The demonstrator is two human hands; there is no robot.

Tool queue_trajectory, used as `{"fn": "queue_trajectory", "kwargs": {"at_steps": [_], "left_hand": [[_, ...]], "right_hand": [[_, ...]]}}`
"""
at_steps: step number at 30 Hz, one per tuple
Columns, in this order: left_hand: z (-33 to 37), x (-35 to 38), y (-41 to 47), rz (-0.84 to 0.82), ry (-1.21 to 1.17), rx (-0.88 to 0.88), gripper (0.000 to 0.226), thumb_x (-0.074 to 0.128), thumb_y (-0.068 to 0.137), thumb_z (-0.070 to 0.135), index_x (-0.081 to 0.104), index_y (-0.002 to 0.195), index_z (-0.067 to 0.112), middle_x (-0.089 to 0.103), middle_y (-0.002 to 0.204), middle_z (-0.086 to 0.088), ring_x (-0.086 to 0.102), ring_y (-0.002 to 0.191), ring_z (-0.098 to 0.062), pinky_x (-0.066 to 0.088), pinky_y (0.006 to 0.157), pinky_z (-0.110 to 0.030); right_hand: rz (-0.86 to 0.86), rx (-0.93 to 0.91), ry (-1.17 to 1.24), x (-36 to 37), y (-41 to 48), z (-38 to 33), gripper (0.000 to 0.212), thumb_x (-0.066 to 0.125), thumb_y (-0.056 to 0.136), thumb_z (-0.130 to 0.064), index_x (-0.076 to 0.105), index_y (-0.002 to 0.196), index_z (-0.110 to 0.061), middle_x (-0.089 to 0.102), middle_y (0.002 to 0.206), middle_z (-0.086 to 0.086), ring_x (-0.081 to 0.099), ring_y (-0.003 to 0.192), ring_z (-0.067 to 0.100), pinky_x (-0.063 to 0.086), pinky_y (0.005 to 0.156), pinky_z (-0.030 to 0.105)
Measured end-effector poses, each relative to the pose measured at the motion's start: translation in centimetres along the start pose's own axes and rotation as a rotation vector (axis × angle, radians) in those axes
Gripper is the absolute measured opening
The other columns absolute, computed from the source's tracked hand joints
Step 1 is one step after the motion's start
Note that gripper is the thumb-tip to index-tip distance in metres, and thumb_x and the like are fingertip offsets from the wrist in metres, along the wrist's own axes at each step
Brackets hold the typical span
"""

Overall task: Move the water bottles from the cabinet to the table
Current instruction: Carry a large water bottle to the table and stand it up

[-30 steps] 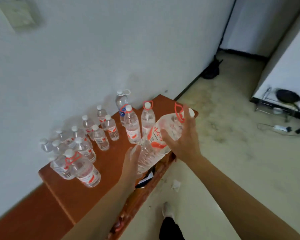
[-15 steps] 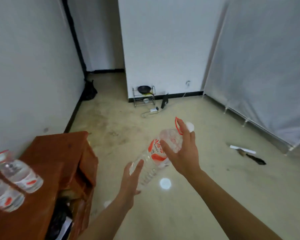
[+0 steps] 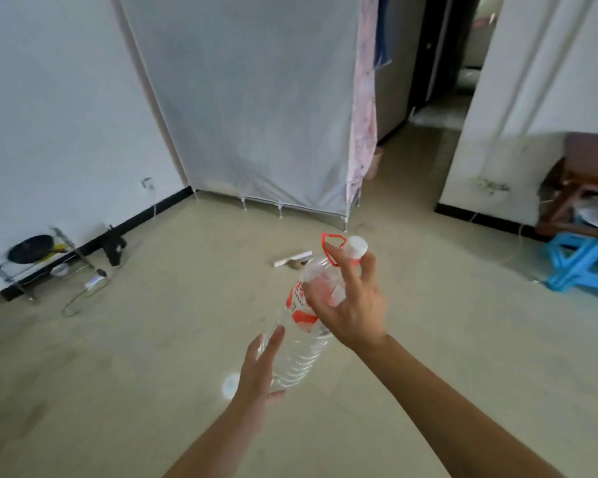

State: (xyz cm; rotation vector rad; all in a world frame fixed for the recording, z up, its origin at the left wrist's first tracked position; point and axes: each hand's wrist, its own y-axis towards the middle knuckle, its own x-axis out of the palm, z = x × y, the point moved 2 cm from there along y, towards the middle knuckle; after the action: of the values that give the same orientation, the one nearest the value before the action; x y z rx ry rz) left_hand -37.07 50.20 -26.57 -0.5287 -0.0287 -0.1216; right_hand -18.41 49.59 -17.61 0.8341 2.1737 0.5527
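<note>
A large clear water bottle [image 3: 299, 346] with a white cap, a red carry loop and a red-and-white label is held tilted over the floor, cap up and to the right. My right hand [image 3: 351, 307] grips its shoulder and neck. My left hand [image 3: 259, 370] cups its bottom end, fingers spread along the side. The orange-brown surface with the other bottles is out of view.
A white fabric wardrobe [image 3: 256, 98] stands ahead, with a doorway [image 3: 439, 63] to its right. A brown wooden piece of furniture [image 3: 580, 188] and a blue plastic stool [image 3: 580, 260] are at far right. A small wire rack [image 3: 35, 260] and cables sit by the left wall.
The view has swung right, away from the orange-brown surface with several bottles, across the room. Both hands have kept the large bottle, carried along in the same tilted hold.
</note>
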Motion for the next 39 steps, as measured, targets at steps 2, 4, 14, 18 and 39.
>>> {"fn": "queue_trajectory", "kwargs": {"at_steps": [2, 4, 14, 18, 39], "left_hand": [[1.1, 4.3, 3.2, -0.093, 0.056, 0.013, 0.105, 0.072, 0.051, 0.089, 0.042, 0.142, 0.045, 0.048, 0.146, 0.010, 0.056, 0.124, -0.024, 0.059, 0.079, -0.045], [2.4, 8.5, 6.2, -0.185, 0.075, 0.008, 0.104, 0.069, 0.051, 0.092, 0.043, 0.141, 0.046, 0.050, 0.146, 0.009, 0.056, 0.124, -0.027, 0.057, 0.086, -0.049], [9.3, 31.8, 18.4, -0.648, 0.203, -0.004, 0.101, 0.063, 0.053, 0.095, 0.044, 0.138, 0.045, 0.058, 0.136, -0.003, 0.060, 0.116, -0.033, 0.052, 0.091, -0.059], [10.3, 41.1, 20.5, -0.797, 0.285, -0.018, 0.108, 0.064, 0.051, 0.095, 0.040, 0.142, 0.042, 0.054, 0.141, -0.006, 0.058, 0.119, -0.036, 0.054, 0.088, -0.057], [6.4, 92.9, 17.7, -1.018, 0.548, 0.103, 0.118, 0.054, 0.052, 0.098, 0.026, 0.152, 0.044, 0.038, 0.158, 0.002, 0.042, 0.139, -0.029, 0.035, 0.108, -0.061]], "right_hand": [[0.056, 0.001, -0.075, -2.0, 2.6, 2.9, 0.072, 0.069, 0.073, -0.063, 0.044, 0.139, -0.050, 0.047, 0.130, 0.000, 0.064, 0.091, 0.026, 0.059, 0.059, 0.044], [0.111, -0.007, -0.124, -3.6, 5.2, 5.2, 0.071, 0.073, 0.074, -0.060, 0.046, 0.138, -0.046, 0.048, 0.127, 0.004, 0.062, 0.090, 0.027, 0.059, 0.062, 0.044], [0.353, 0.026, -0.573, -10.9, 18.1, 19.6, 0.071, 0.068, 0.082, -0.062, 0.038, 0.143, -0.043, 0.041, 0.147, 0.015, 0.018, 0.151, 0.043, 0.023, 0.111, 0.075], [0.469, 0.115, -0.663, -15.8, 20.9, 25.3, 0.074, 0.071, 0.081, -0.063, 0.036, 0.145, -0.046, 0.042, 0.151, 0.016, 0.014, 0.152, 0.044, 0.022, 0.113, 0.073], [0.659, 0.348, -0.804, -49.3, 28.9, 61.2, 0.069, 0.052, 0.088, -0.074, 0.037, 0.145, -0.038, 0.043, 0.151, 0.017, 0.037, 0.143, 0.041, 0.044, 0.103, 0.068]]}}
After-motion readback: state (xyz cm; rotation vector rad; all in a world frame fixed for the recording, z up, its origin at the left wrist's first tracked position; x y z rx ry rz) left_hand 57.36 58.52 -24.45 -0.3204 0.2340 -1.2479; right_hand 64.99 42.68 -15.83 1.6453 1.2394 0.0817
